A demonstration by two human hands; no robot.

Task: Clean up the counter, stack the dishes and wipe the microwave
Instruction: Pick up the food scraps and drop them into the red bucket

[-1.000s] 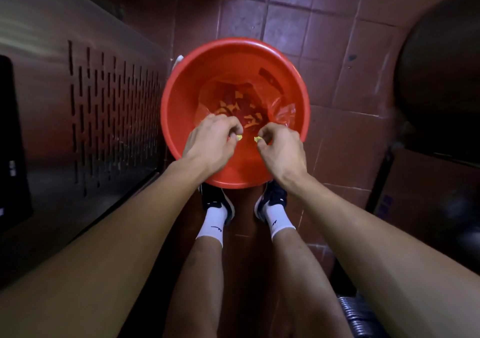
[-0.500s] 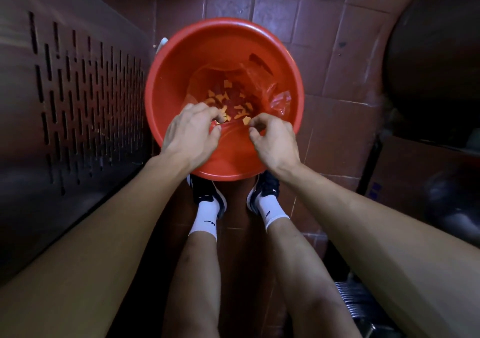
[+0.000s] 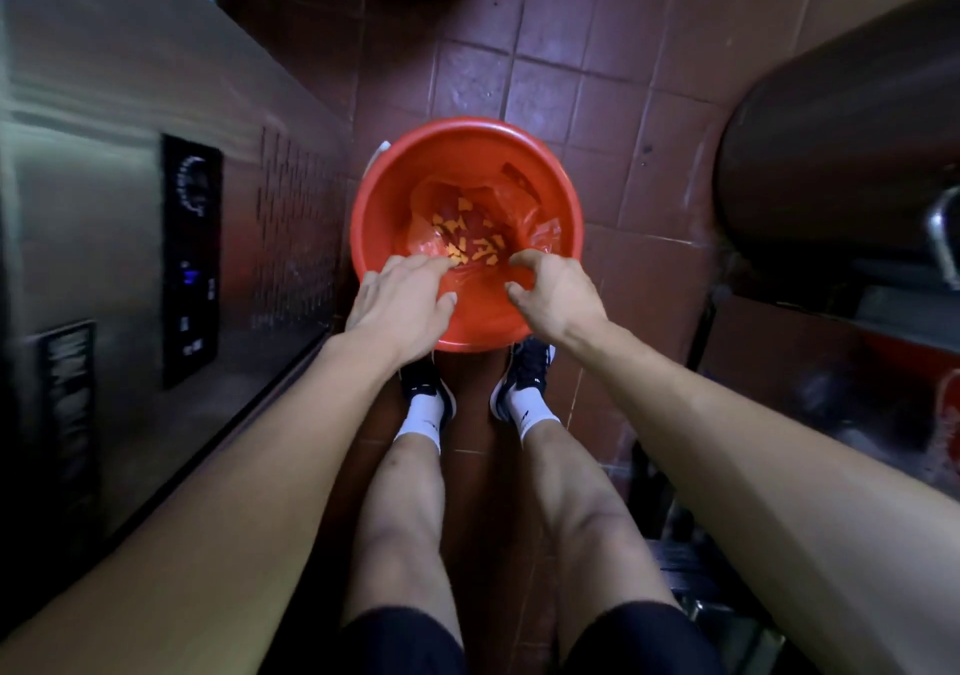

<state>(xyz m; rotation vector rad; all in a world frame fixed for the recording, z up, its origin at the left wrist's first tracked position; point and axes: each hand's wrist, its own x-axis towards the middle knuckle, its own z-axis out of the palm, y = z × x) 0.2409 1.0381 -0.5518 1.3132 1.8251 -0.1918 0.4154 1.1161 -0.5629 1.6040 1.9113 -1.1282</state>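
Observation:
A red plastic bucket (image 3: 374,217) stands on the tiled floor in front of my feet. Inside it lies a crumpled red plastic bag (image 3: 524,217) with several small yellow-orange scraps (image 3: 467,246) on it. My left hand (image 3: 402,305) hovers over the bucket's near left rim with fingers spread and straight, holding nothing. My right hand (image 3: 553,292) hovers over the near right rim, fingers loosely bent and thumb apart, nothing between them.
A stainless steel cabinet (image 3: 124,165) with a dark control panel (image 3: 189,259) and vent slots runs along the left. A large dark round vessel (image 3: 841,139) sits at the right, with a cardboard box (image 3: 810,362) below it. My feet stand just behind the bucket.
Both hands pinched yellow scraps over the bucket earlier; now their fingers have spread apart and hold nothing. The view has pulled back and up.

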